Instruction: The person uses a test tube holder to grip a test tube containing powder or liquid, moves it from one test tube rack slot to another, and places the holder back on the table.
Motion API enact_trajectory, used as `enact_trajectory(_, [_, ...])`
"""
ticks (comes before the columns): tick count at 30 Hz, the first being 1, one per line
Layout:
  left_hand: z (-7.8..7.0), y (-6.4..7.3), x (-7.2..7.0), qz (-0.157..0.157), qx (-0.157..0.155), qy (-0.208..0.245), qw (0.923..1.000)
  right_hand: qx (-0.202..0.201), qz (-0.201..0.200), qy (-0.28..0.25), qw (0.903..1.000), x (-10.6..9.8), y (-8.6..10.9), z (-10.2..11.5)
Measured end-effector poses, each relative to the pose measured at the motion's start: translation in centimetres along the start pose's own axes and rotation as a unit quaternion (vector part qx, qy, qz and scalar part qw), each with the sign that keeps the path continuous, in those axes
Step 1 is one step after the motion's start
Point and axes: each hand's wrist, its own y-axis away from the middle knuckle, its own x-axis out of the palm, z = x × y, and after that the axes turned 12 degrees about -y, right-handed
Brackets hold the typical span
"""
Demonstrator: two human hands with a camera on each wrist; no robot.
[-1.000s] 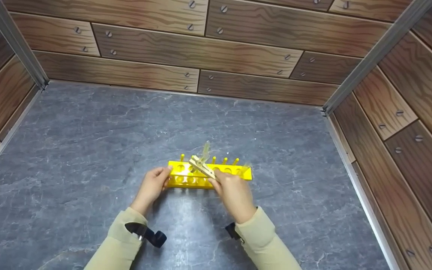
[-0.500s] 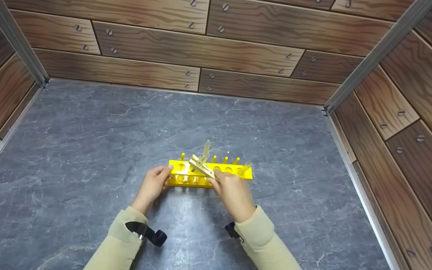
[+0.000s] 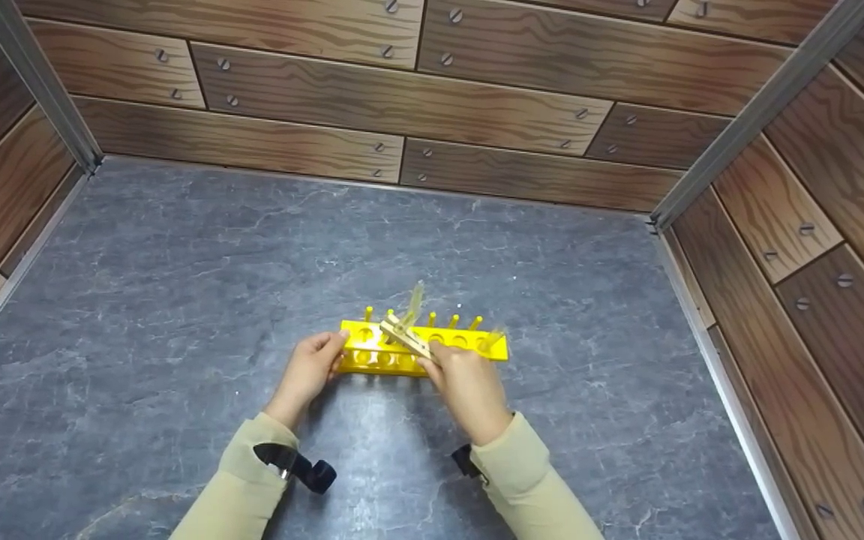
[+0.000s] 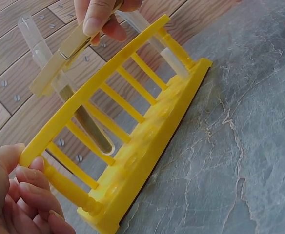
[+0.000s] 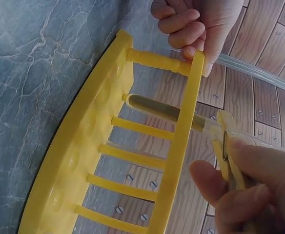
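Note:
A yellow test tube rack [image 3: 372, 366] stands on the grey marbled tabletop. My left hand [image 3: 314, 367] pinches the left end of its upper plate between thumb and fingers. With my right hand [image 3: 471, 386] I grip a wooden test tube holder [image 3: 411, 342], its jaws clamped round the upper part of a glass test tube [image 4: 86, 122]. That tube holds a brownish-yellow liquid and reaches down through the upper plate. Its rounded bottom shows close over the base in the left wrist view. A second test tube [image 4: 173, 61], with whitish contents, stands at the rack's right end.
Several thin yellow pegs [image 3: 454, 320] rise along the rack's back edge. Wood-patterned walls [image 3: 312, 97] with metal corner rails [image 3: 747, 124] enclose the tabletop [image 3: 214, 255]. A black strap [image 3: 293, 465] hangs off the left sleeve.

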Motion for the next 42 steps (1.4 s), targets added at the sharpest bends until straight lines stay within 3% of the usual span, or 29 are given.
enact_trajectory(22, [0.13,0.02,-0.04,0.004,0.006,-0.011,0.9999,0.001,0.024,0.032,0.9992,0.41,-0.27,0.02])
enact_trajectory(42, [0.03,0.06,-0.16,0.007,0.006,-0.015,0.9998,0.014,0.025,0.01,0.9995,0.89,-0.21,-0.2])
